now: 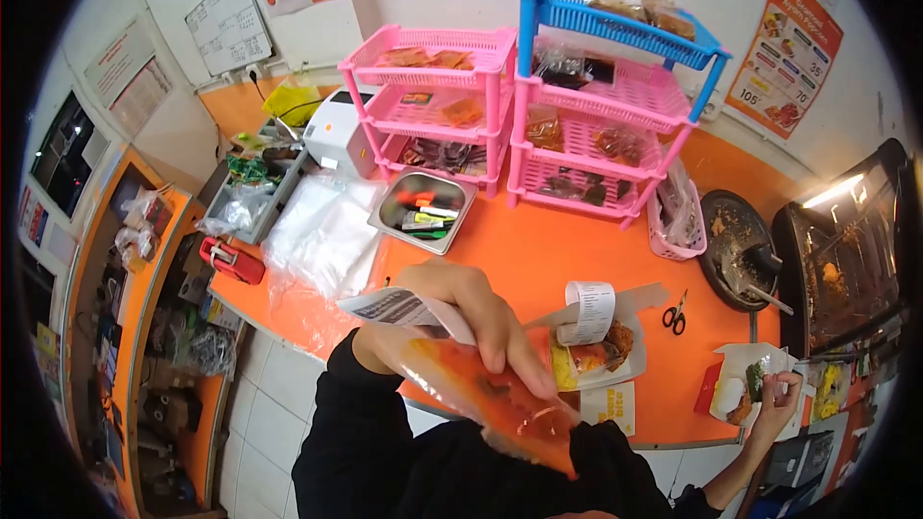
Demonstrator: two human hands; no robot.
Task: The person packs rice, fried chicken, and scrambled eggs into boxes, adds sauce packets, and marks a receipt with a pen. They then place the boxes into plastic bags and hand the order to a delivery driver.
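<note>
My left hand is closed around a clear plastic bag of red-orange sauce, raised close to my chest. A printed white slip sticks out beside the same hand. To the right of it, an open paper food box holds fried chicken, something yellow, and a curled receipt. Far right, my right hand has its fingers curled at a small dark green piece, over a red and white box with fried food inside.
Pink and blue racks with bagged sauces stand at the back. A metal tray of markers, plastic bags and a white printer are left. Scissors, a black mortar and a lit display case are right.
</note>
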